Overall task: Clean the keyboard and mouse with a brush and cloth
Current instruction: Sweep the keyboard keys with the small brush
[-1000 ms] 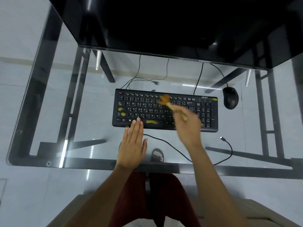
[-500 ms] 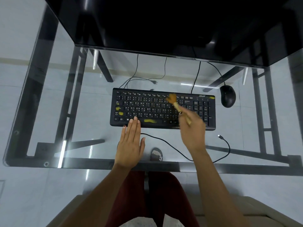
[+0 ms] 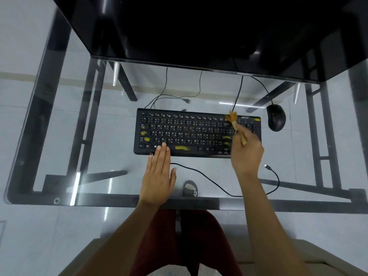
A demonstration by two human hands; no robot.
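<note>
Head view, looking down: a clear glass tabletop on a black metal frame point(image 3: 59, 80) fills the scene, pale floor tiles showing through it and a large glossy black monitor point(image 3: 199, 26) looming over the far edge. At centre lies the flat black plastic keyboard point(image 3: 189, 132), several keys smeared yellow; the black oval mouse point(image 3: 275, 117) sits just beyond its far right corner, well clear of both hands. A loose black cable point(image 3: 209, 180) trails across the near glass. The left hand point(image 3: 159, 176) lies flat, fingers together, tips on the keyboard's near left edge to pin it. The right hand point(image 3: 246, 156) is closed round a small wooden-handled brush point(image 3: 236, 126), whose tan bristles touch the far row of keys beside the number pad. Brushing appears to be under way; light strokes along each row, sweeping towards one edge, should lift dust without scattering it, with the left hand bracing the board on slippery glass. No cloth is visible. The mouse looks untouched.
</note>
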